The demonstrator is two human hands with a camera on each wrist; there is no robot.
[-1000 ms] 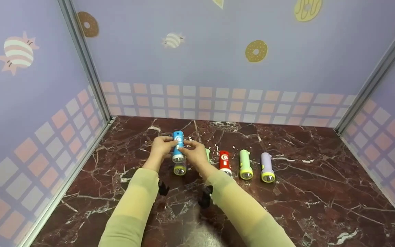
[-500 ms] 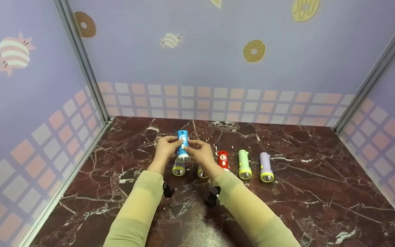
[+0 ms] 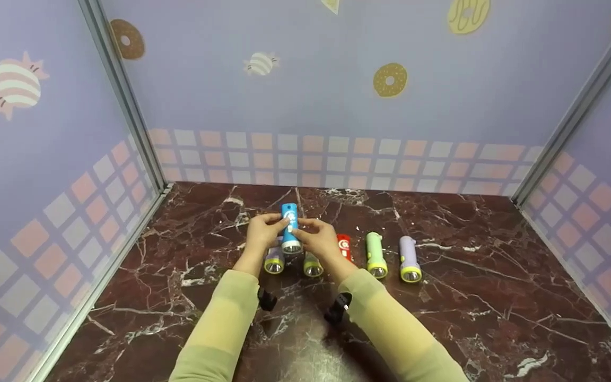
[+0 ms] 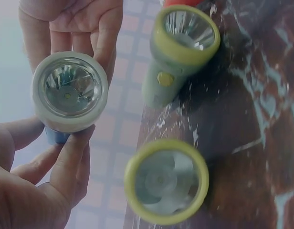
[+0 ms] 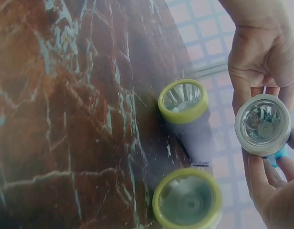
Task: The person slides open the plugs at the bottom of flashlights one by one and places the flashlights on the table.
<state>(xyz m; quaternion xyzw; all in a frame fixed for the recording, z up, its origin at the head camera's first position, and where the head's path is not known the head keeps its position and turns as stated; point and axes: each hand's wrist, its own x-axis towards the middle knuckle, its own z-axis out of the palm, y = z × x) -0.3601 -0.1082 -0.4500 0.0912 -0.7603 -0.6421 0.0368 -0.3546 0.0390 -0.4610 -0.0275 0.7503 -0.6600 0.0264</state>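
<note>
A blue flashlight (image 3: 291, 240) with a white head hangs above the table, its lens toward me. My left hand (image 3: 261, 234) pinches its left side, and the thumb and fingers of my right hand (image 3: 320, 240) pinch it from the right. In both wrist views the white-rimmed lens (image 4: 69, 90) faces the camera, with fingers of both hands about the body. Below and just left lies a purple flashlight (image 3: 274, 263) with a yellow rim, partly hidden. A pale green flashlight (image 3: 313, 266) lies below and to the right, its back end covered by my right hand.
A red flashlight (image 3: 343, 245), partly behind my right wrist, a green flashlight (image 3: 375, 255) and a purple flashlight (image 3: 409, 260) continue the row rightward on the dark red marbled table (image 3: 475, 318). Printed panels (image 3: 305, 95) wall in the back and sides.
Both hands have carried the blue flashlight a little to the right, from over the left purple flashlight to between it and the green one. The flashlights on the table stay put.
</note>
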